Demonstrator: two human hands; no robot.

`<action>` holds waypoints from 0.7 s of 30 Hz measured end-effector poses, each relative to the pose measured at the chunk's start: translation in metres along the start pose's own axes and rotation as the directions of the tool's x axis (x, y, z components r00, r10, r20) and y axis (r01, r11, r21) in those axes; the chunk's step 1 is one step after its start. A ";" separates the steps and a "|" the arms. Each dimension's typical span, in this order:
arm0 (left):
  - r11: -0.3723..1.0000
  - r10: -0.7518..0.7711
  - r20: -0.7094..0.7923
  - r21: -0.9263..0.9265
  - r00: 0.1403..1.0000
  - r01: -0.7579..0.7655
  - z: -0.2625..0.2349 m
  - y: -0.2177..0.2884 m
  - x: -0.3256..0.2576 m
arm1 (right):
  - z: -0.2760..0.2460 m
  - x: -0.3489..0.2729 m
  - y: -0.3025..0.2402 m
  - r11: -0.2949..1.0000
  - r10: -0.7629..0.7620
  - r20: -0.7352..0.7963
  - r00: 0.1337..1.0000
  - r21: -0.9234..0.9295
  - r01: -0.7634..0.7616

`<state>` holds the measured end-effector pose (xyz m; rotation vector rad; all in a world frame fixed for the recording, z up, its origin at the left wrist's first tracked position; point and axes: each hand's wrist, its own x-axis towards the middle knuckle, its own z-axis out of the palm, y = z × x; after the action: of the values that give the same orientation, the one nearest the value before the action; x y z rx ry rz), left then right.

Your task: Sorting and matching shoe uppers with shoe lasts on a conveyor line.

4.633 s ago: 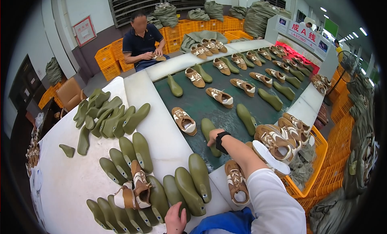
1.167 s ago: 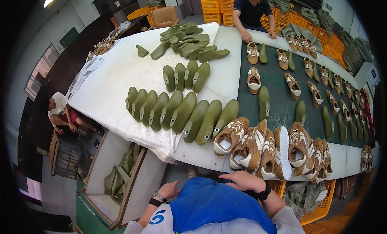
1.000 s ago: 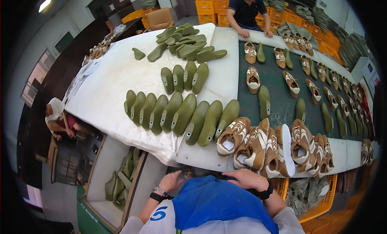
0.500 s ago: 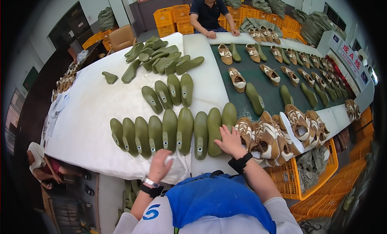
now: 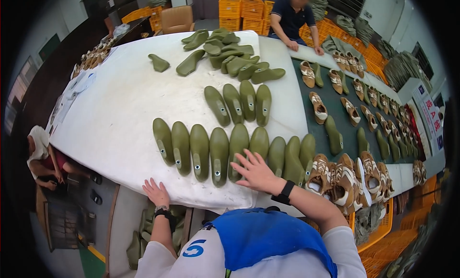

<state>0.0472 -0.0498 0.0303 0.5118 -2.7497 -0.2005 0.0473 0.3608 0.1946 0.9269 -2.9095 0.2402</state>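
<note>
Along the near side of the table (image 5: pixel 120 120) lay a long row of lasts (image 5: pixel 238 136), with a shorter row (image 5: pixel 232 103) behind it and a heap of lasts (image 5: pixel 237 67) farther back. Right of these, the belt (image 5: pixel 346 139) bore spaced shoes (image 5: pixel 318 109) and further lasts (image 5: pixel 334 135). A cluster of shoes (image 5: pixel 343 182) sat before it, above a crate (image 5: pixel 387 220)

Nine green shoe forms (image 5: pixel 199 151) make up the near row, four the row behind it, and one small form (image 5: pixel 158 63) lies alone — the heap (image 5: pixel 234 52) beyond overlaps too much to count. There are two bare hands, a left hand (image 5: pixel 157 193) and a right hand (image 5: pixel 258 172), two black wristbands (image 5: pixel 285 192), one blue apron (image 5: pixel 273 237), two other people (image 5: pixel 293 19) and one tan chair (image 5: pixel 177 20). Brown shoes (image 5: pixel 317 108) and orange crates (image 5: pixel 230 7) number many — both too crowded for an exact figure.
</note>
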 end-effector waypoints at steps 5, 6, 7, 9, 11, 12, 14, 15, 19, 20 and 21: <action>0.994 -0.068 -0.021 -0.085 0.997 0.066 0.000 0.009 -0.002 | 0.029 0.045 -0.019 0.928 -0.339 0.192 0.921 -0.094 0.361; 0.993 -0.091 -0.020 -0.082 0.996 0.089 -0.002 0.010 -0.003 | 0.029 0.043 -0.024 0.940 -0.325 0.189 0.927 -0.046 0.339; 0.992 -0.096 0.002 -0.088 0.995 0.095 -0.004 0.011 -0.003 | 0.030 0.043 -0.027 0.949 -0.310 0.188 0.932 0.002 0.315; 0.989 -0.114 0.027 -0.089 0.993 0.116 -0.008 0.013 -0.003 | 0.021 0.059 -0.029 0.949 -0.313 0.214 0.925 0.030 0.314; 0.994 -0.090 0.041 -0.055 0.995 0.092 -0.010 0.013 -0.002 | 0.010 0.096 -0.047 0.918 -0.381 0.304 0.873 0.009 0.397; 0.992 -0.102 0.058 -0.064 0.993 0.106 -0.014 0.014 -0.003 | 0.003 0.117 -0.066 0.908 -0.419 0.072 0.905 0.006 0.420; 0.994 -0.086 0.039 -0.060 0.995 0.089 -0.016 0.012 -0.005 | 0.020 0.152 -0.087 0.882 -0.467 -0.042 0.883 0.056 0.468; 0.996 -0.061 0.017 -0.062 0.998 0.062 -0.016 0.013 -0.004 | 0.040 0.163 -0.087 0.872 -0.482 -0.046 0.875 0.073 0.484; 0.992 -0.082 0.072 -0.086 0.994 0.088 -0.020 0.018 -0.004 | 0.060 0.162 -0.078 0.861 -0.507 0.178 0.844 0.048 0.507; 0.992 -0.081 0.072 -0.088 0.994 0.088 -0.021 0.017 -0.005 | 0.061 0.161 -0.076 0.866 -0.497 0.194 0.846 0.052 0.497; 0.993 -0.084 0.088 -0.080 0.993 0.091 -0.021 0.019 -0.003 | 0.059 0.160 -0.072 0.878 -0.476 0.208 0.855 0.051 0.476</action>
<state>0.0514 -0.0322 0.0530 0.6147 -2.7880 -0.3660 -0.0425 0.2019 0.1650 1.7277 -2.7286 0.1030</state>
